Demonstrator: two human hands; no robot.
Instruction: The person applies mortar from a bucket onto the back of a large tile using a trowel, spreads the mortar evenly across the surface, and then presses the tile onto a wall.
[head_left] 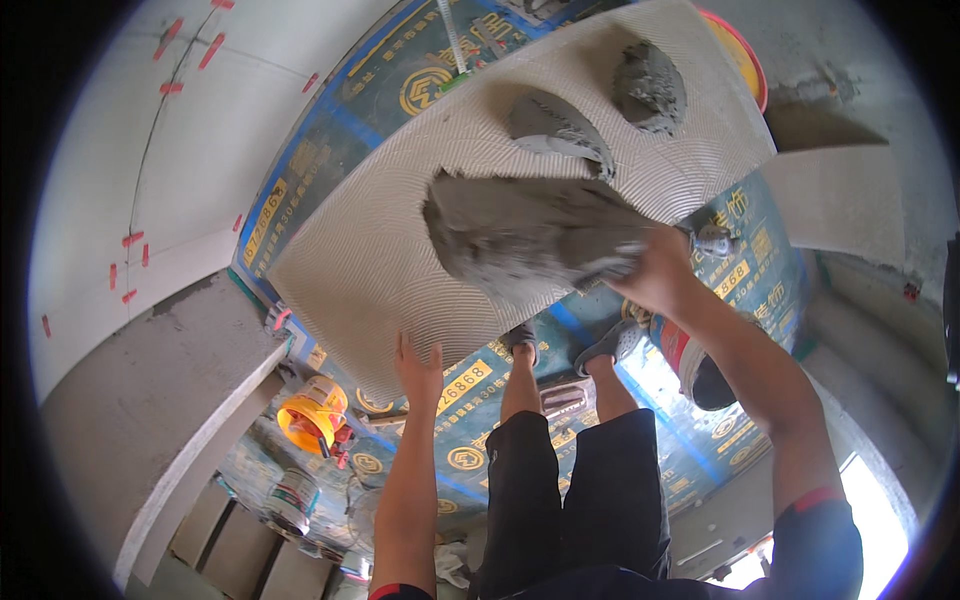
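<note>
A big pale tile (345, 255) lies across the middle, its upper face covered with fine combed ridges of adhesive. My right hand (655, 265) is closed at the right end of a trowel (530, 225), whose blade is thickly coated in wet grey mortar and held over the tile. The trowel's handle is hidden, and the blade is slightly blurred. Beyond it, two mortar heaps (560, 130) (650, 88) sit on the tile. My left hand (420, 372) is at the tile's near edge, empty, with its fingers stretched out and apart.
Printed green floor sheeting (640, 455) lies under my feet. A yellow bucket (312, 415) stands at lower left, a red-and-white bucket (695, 365) by my right foot, and another yellow bucket (740, 55) behind the tile's far right corner. A ledge (190, 400) borders the left side.
</note>
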